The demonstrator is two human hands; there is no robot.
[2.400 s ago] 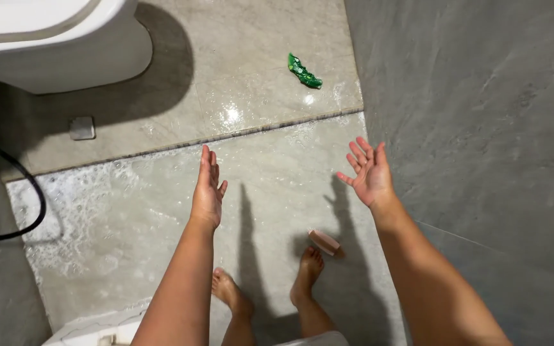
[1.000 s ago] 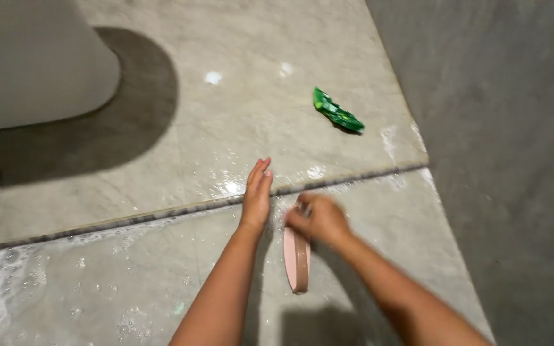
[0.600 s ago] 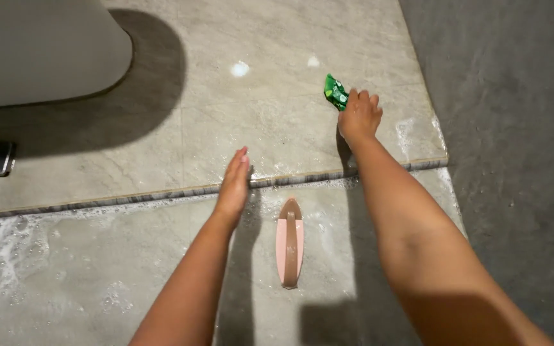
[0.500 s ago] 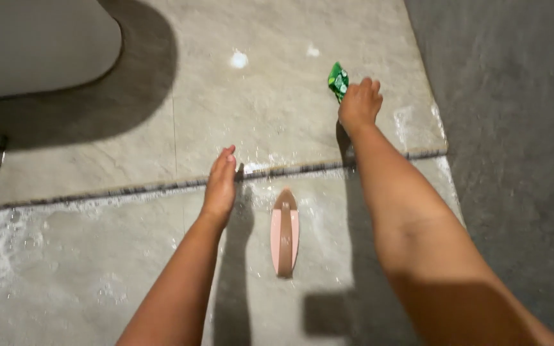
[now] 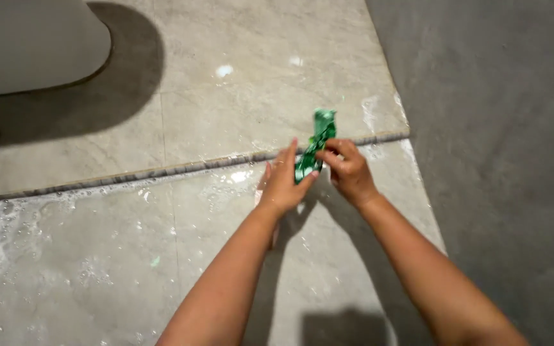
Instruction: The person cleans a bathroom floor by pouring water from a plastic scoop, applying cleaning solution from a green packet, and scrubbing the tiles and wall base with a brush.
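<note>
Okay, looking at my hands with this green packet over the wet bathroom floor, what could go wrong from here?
The floor shows water and soap bubbles, so bare feet may slip on it. The green sachet is pinched between the left hand and the right hand, which may be wet; it could slide out or spill if it is being opened. The pink brush lies mostly hidden under the left hand and wrist, easy to step on.

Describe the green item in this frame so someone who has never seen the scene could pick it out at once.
Start at the dark strip across the wet floor, near the grey wall. Just there the left hand and right hand meet, both pinching a crumpled green sachet. It is the only bright green thing among grey and beige surfaces.
</note>
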